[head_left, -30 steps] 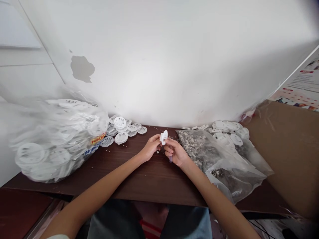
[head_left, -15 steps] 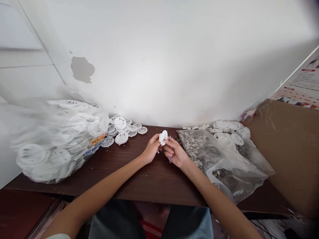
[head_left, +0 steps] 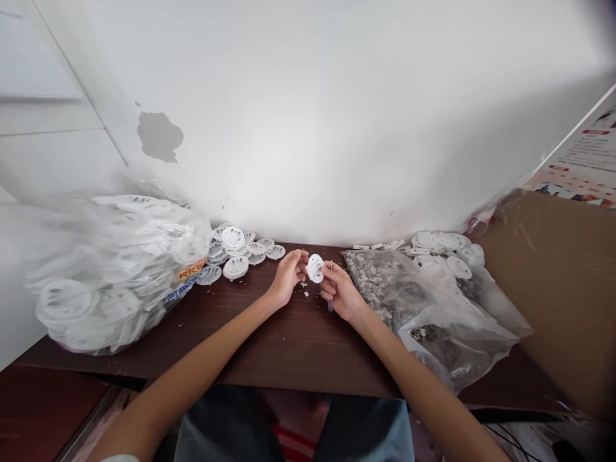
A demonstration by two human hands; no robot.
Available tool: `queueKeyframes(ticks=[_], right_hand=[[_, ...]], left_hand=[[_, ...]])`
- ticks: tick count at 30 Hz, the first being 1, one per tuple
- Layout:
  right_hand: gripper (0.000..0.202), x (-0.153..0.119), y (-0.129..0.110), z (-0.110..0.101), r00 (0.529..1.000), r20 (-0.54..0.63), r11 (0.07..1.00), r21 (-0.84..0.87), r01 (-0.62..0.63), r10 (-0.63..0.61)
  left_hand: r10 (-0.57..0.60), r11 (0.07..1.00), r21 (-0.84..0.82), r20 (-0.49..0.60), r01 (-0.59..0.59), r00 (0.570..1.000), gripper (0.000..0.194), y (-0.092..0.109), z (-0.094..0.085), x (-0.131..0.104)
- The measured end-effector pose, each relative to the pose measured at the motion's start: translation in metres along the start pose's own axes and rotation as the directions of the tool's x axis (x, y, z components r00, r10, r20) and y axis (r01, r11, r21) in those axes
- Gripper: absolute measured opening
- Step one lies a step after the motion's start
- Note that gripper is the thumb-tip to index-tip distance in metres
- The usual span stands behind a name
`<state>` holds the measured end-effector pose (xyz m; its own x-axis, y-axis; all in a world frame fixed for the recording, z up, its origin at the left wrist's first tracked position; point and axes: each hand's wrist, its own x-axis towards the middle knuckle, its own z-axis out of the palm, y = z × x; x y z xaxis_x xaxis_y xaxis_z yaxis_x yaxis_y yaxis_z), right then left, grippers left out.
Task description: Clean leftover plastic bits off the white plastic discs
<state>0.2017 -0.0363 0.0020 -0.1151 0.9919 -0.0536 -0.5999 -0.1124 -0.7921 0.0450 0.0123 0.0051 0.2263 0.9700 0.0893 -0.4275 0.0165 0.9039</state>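
Note:
A round white plastic disc with slots (head_left: 315,268) is pinched between the fingertips of my right hand (head_left: 342,294), above the table. The same hand also keeps a small screwdriver (head_left: 330,306) with a translucent purple handle against its palm, thin shaft upward. My left hand (head_left: 287,277) is just left of the disc, its fingers loosely curled and apart from the thumb, with nothing visible in them. Tiny white bits (head_left: 307,294) lie on the table below the hands.
Left stands a bulging clear bag of white discs (head_left: 120,276), beside a pile of loose discs (head_left: 235,266). On the right, a plastic bag of small metal parts (head_left: 375,276) lies before more white pieces (head_left: 440,242). A cardboard box (head_left: 558,282) borders the brown table (head_left: 289,359).
My left hand has drawn slightly left and let go of the disc. The disc has turned to show more of its face and stays in my right hand with the screwdriver.

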Motion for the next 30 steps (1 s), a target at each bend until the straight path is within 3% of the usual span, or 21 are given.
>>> queueKeyframes(ticks=[6, 10, 17, 24, 30], right_hand=[[0.043, 0.009, -0.004, -0.011, 0.971, -0.134, 0.956, -0.246, 0.162, -0.199], [0.038, 0.008, -0.007, -0.013, 0.94, -0.099, 0.88, -0.394, 0.265, -0.327], [0.04, 0.006, -0.011, -0.012, 0.948, -0.059, 0.881, -0.392, 0.266, -0.313], [0.045, 0.005, -0.015, -0.012, 0.947, -0.056, 0.872, -0.409, 0.268, -0.317], [0.033, 0.001, -0.018, -0.009, 0.929, 0.007, 0.824, -0.46, 0.331, -0.37]], left_hand=[[-0.202, 0.978, 0.093, 0.179, 0.188, 0.963, 0.072, -0.01, 0.003, -0.005], [-0.212, 0.971, 0.152, 0.213, 0.182, 0.954, 0.076, -0.01, 0.003, -0.005], [-0.178, 0.982, 0.107, 0.24, 0.156, 0.954, 0.069, -0.01, 0.0, -0.004], [-0.233, 0.963, -0.05, 0.33, 0.263, 0.915, 0.057, -0.008, 0.002, -0.007], [-0.225, 0.959, -0.091, 0.324, 0.267, 0.919, 0.054, -0.009, 0.001, -0.006]])
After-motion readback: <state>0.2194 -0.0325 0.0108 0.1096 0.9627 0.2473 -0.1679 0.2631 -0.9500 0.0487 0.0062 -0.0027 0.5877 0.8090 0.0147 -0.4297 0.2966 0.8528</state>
